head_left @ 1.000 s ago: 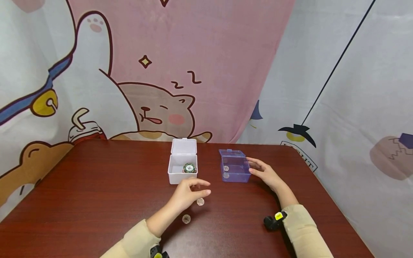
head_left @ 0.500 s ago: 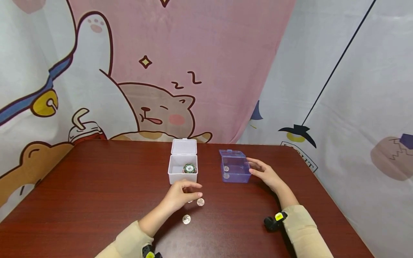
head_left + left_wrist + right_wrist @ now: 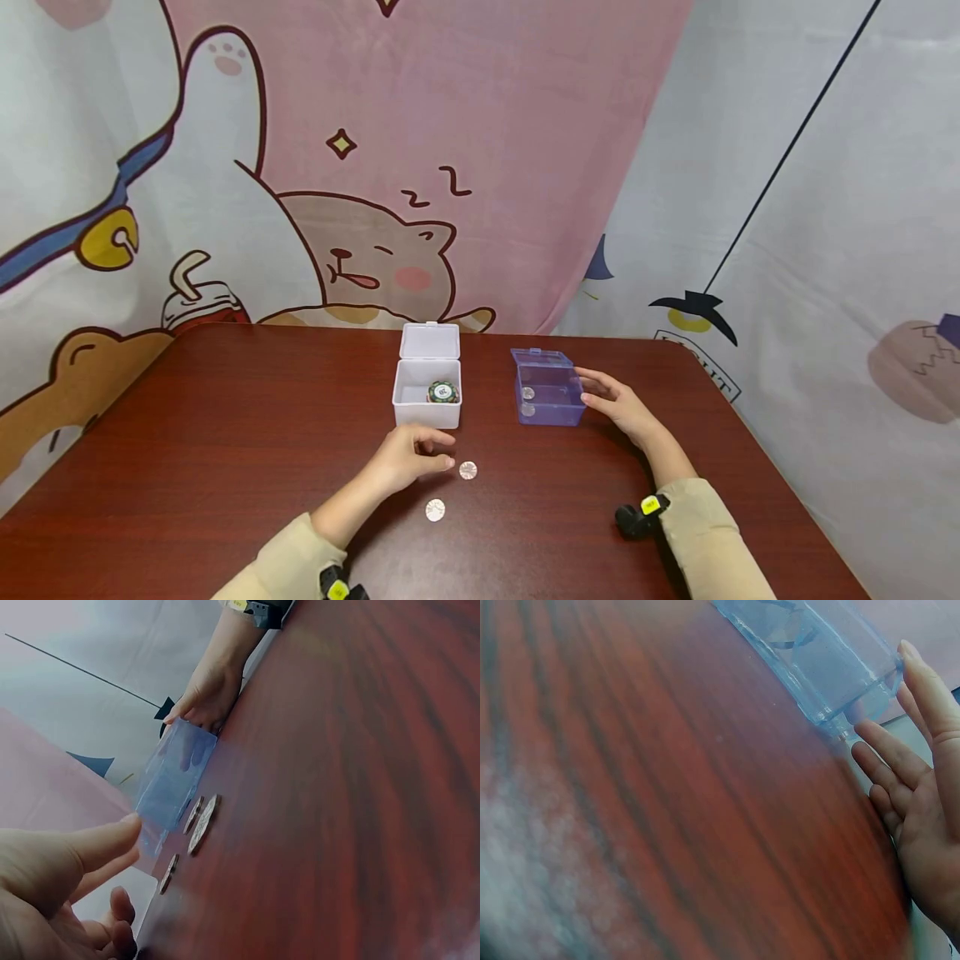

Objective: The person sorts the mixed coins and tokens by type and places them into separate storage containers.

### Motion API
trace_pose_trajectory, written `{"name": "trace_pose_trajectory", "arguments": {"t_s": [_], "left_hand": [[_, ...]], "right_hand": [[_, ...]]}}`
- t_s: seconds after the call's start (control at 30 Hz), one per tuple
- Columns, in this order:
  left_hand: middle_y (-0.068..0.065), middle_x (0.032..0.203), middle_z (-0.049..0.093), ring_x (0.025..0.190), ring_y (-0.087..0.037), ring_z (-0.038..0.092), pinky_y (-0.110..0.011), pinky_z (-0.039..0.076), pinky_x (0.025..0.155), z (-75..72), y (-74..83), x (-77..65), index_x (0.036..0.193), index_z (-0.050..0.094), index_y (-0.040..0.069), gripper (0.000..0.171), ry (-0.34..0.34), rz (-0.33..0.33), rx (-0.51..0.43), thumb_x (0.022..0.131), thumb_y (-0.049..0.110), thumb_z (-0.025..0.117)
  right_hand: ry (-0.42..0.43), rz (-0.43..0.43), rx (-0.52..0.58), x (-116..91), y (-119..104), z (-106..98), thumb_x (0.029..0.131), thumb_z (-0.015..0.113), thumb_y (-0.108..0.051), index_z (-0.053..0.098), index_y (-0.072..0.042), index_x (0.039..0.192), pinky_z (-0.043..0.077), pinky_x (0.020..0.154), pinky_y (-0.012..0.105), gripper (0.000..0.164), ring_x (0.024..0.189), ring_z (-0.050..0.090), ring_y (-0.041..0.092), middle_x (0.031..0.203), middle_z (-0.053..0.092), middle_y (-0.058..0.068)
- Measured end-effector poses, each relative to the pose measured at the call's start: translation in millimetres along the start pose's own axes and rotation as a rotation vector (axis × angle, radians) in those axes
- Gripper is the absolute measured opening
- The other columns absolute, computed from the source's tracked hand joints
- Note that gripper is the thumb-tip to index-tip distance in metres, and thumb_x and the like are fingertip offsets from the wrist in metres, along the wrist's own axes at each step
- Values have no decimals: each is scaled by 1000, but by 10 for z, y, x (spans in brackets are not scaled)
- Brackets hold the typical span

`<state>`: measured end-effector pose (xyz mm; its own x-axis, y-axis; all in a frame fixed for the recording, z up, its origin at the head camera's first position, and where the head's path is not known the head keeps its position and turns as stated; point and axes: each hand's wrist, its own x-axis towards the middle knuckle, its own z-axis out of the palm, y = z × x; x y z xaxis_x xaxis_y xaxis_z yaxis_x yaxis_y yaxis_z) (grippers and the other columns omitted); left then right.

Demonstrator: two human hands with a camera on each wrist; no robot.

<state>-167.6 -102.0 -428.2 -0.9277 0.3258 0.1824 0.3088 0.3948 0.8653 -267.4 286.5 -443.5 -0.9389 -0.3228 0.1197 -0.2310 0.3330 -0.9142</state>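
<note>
My left hand (image 3: 405, 458) is over the table in front of the white box, thumb and fingers apart with nothing between them. Near its thumb lies one silvery coin (image 3: 468, 471), and another coin (image 3: 435, 510) sits closer to the front. A third coin (image 3: 169, 874) shows in the left wrist view beneath the hand, which hides it from the head view. My right hand (image 3: 618, 408) touches the right end of the clear blue box (image 3: 550, 414), thumb tip at its corner and fingers loosely extended along the side. Two coins (image 3: 528, 393) show inside that box, whose lid is raised.
An open white box (image 3: 408, 414) stands left of the blue one, with green-edged poker chips (image 3: 443, 392) inside. Both boxes are near the far part of the dark red wooden table (image 3: 225, 433). A printed cloth (image 3: 487, 167) hangs behind the table.
My left hand has moved left and slightly toward the front, away from the nearest coin. The right hand, boxes and visible coins have stayed put.
</note>
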Motion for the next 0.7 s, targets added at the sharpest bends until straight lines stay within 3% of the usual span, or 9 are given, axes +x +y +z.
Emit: {"name": "trace_pose_trajectory", "arguments": {"t_s": [0.3,0.7], "left_hand": [[4,66,49,65,-9,46,-26,39,58,-25,-48,4,96,75,2,23,-25,2,106,75,11,81],[7,61,44,59,-7,41,-25,36,55,1,-28,20,81,75,9,17,-7,6,217,67,6,84]], "right_hand": [[15,1,-5,10,2,13,96,59,-14,45,-11,143,44,90,26,49,119,51,32,136,50,21],[12,13,27,8,-2,3,95,61,-14,46,-12,142,44,88,21,49,120,50,34,136,51,20]]}}
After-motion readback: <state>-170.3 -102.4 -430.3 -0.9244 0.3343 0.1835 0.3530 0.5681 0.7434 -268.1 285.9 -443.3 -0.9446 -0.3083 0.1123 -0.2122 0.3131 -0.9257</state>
